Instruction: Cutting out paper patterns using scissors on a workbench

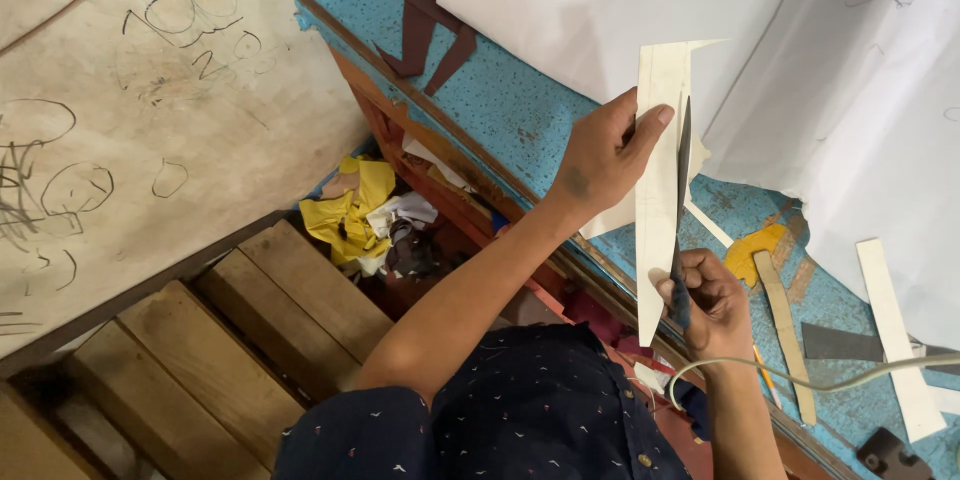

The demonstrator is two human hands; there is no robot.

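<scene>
My left hand pinches the upper part of a long cream strip of stiff sheet, holding it upright above the blue table. My right hand is lower down, closed around the blue-wrapped handle of a pair of dark scissors. The long blade runs up along the strip's right edge. The strip's lower tip ends in a point beside my right hand.
Large white sheets cover the table's far side, with brown cut pieces at its corner. A yellow scrap, a wooden strip, a white strip and a pale cord lie near my right hand. Cloth scraps sit under the table by wooden slats.
</scene>
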